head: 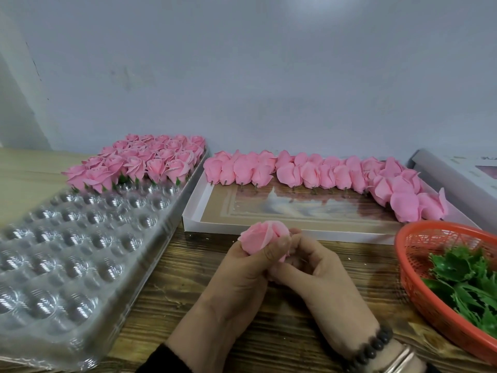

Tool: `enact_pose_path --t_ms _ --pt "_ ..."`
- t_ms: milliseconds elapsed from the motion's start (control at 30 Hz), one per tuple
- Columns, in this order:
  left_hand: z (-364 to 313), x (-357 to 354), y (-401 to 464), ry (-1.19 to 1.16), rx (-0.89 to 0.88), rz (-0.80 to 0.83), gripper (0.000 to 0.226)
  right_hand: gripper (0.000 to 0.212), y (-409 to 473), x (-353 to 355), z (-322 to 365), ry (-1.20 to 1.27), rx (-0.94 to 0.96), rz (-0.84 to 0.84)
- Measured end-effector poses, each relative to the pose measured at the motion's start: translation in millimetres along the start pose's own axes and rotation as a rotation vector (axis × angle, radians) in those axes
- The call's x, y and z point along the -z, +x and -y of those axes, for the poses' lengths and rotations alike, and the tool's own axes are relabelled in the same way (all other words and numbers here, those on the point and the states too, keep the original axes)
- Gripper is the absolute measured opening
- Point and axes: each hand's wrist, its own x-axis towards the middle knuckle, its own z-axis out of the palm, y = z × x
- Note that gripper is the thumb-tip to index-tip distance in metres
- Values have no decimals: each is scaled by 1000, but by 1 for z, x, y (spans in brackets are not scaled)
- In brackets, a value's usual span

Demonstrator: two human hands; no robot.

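Observation:
My left hand [242,275] grips a pink rose head [259,235] just above the wooden table, thumb across its side. My right hand [309,267] meets it from the right, fingers curled at the flower's base, which is hidden between the two hands. A clear plastic tray [67,251] with round cups lies at the left, its far rows filled with finished pink roses [139,162] that have green bases. A shallow white box lid [269,224] behind my hands carries a row of pink rose heads [309,173] lying on their sides.
An orange mesh basket [419,278] holding green plastic leaf pieces [462,275] sits at the right edge. A white box [457,170] lies at the far right. A pale wall rises close behind the table. My right wrist wears a dark bead bracelet [373,348].

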Motion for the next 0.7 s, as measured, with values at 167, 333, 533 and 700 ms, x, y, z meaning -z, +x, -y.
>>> enact_pose_path --t_ms 167,333,533,700 --pt "-4 -1 -2 45 60 -55 35 13 2 1 -1 79 -182 118" --pt "-5 -6 -3 80 -13 -105 16 26 3 3 -1 -20 -138 132" --pt "-5 1 -1 548 -378 -357 17 19 4 6 -2 -318 194 -140" --pt "0 -3 -3 791 -320 -275 62 42 2 11 4 -500 306 45"
